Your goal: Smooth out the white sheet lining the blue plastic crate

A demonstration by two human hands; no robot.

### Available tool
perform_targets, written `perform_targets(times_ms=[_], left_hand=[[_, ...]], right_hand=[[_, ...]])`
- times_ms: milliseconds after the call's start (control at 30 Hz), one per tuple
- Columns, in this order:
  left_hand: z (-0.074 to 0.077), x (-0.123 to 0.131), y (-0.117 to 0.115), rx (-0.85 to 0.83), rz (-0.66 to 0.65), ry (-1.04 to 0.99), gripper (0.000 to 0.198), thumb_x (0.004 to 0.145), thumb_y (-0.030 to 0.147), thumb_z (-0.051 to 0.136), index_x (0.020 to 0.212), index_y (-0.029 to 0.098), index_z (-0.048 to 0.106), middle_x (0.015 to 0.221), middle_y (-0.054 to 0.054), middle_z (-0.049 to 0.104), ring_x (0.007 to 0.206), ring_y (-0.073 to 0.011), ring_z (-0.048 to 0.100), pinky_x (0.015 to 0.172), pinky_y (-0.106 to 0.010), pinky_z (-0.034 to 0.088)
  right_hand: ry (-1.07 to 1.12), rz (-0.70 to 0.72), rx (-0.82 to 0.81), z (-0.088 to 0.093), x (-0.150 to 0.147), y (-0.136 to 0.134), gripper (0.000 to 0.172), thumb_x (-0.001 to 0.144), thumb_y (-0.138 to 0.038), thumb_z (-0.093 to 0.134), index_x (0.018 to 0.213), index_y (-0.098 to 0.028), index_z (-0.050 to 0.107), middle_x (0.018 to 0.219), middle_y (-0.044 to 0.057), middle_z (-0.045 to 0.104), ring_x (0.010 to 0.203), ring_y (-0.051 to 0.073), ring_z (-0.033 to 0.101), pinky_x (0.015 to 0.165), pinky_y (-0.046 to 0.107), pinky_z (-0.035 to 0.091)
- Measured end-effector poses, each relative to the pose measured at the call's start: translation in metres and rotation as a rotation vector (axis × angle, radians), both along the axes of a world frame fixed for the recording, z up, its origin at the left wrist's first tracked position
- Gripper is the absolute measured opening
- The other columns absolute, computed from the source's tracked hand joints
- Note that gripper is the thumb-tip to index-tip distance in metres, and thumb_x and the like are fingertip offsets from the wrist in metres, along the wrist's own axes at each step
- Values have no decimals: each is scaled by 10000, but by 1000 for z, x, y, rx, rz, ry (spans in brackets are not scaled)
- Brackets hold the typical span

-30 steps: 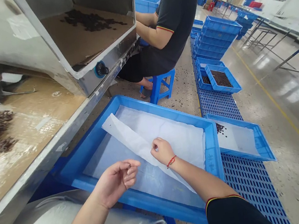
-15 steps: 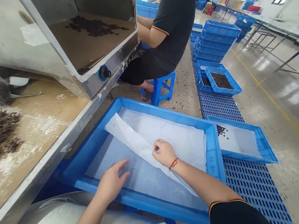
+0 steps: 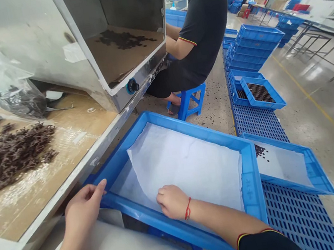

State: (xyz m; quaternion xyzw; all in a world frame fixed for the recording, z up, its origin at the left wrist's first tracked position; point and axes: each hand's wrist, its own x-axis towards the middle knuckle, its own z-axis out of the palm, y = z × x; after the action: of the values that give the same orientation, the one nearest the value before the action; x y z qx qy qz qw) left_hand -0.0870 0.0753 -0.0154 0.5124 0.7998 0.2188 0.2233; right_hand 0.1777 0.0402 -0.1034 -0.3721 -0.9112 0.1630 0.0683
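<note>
A blue plastic tray [image 3: 248, 171] rests on my lap, lined with a white sheet [image 3: 189, 168]. My right hand [image 3: 173, 201] lies on the sheet near the tray's front edge, fingers curled and pressing the sheet's edge down. My left hand [image 3: 83, 208] rests on the tray's near-left rim, fingers stretched out along it, holding nothing. One corner of the sheet stands a little raised at the tray's left side.
A workbench [image 3: 64, 158] at left carries a pile of small dark pieces [image 3: 9, 154] and a clear bag [image 3: 16, 96]. A steel box [image 3: 104, 46] holds more pieces. A seated person [image 3: 199, 31] works ahead. Blue trays [image 3: 290, 164] and stacked crates [image 3: 252, 44] stand on floor grating.
The folded sheet has been spread flatter over the tray. My right hand has drawn back toward the front edge. My left hand moved left from inside the tray to its rim.
</note>
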Motion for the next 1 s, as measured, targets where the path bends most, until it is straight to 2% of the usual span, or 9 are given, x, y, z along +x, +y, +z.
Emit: perform_targets(times_ms=[100,200,333,400,433,533,667,800,1000], left_hand=[[-8,-8,-6,2,-20,-13,343,751,519,508,794,190,597,698,-6,636,641,-179,580,575,-276,420],[-13,-3,-12,80,-154,-8,311,754,459,506,894,206,622,929,-27,664,855,-200,615,783,-309,467],[-13,28,-21,211,-689,159,274,881,394,434,915,232,654,1033,-15,660,1010,-187,570,944,-324,412],[-15,47,-23,146,-915,290,298,927,353,383,1014,260,652,1173,-2,628,1107,-177,540,990,-330,405],[-18,55,-22,91,-956,343,296,929,346,391,1063,273,645,1264,3,582,1178,-177,504,1026,-333,391],[-29,71,-13,-7,-921,440,321,899,311,457,1160,230,624,1409,-64,450,1305,-226,399,1091,-371,349],[-39,76,1,-67,-811,518,362,861,264,499,1180,139,618,1416,-172,413,1325,-320,361,1075,-436,362],[-44,79,6,-137,-763,566,375,833,256,534,1185,148,605,1463,-156,345,1359,-359,282,1051,-476,374],[-53,76,11,-241,-753,573,432,851,249,504,1276,177,532,1504,-106,279,1383,-344,217,1064,-490,347]], right_hand=[[-26,58,6,-9,-8,0,53,803,-198,596,771,-158,583,825,24,539,810,175,466,648,288,347],[-48,66,10,-16,-11,1,52,822,-195,591,786,-159,595,839,25,541,839,181,456,645,294,339],[-49,71,19,-23,-11,1,46,809,-206,613,799,-164,598,859,22,542,861,189,443,647,305,336],[-44,68,21,-23,-12,1,55,807,-218,621,802,-168,599,862,20,541,870,193,438,651,309,336],[-44,64,22,-23,-12,1,54,808,-219,621,802,-170,600,858,20,540,872,195,436,653,310,336],[-39,56,17,-21,-11,0,35,817,-199,611,797,-171,603,848,18,542,878,193,435,657,308,330],[-22,74,-5,-18,-9,0,33,814,-179,611,785,-166,600,866,21,553,889,189,438,665,299,324],[-10,93,-14,-19,-10,-3,31,797,-164,612,774,-161,591,861,20,557,885,182,443,682,295,333],[29,84,-63,-19,-11,-4,38,795,-159,606,816,-168,576,837,16,551,840,172,458,698,277,345]])
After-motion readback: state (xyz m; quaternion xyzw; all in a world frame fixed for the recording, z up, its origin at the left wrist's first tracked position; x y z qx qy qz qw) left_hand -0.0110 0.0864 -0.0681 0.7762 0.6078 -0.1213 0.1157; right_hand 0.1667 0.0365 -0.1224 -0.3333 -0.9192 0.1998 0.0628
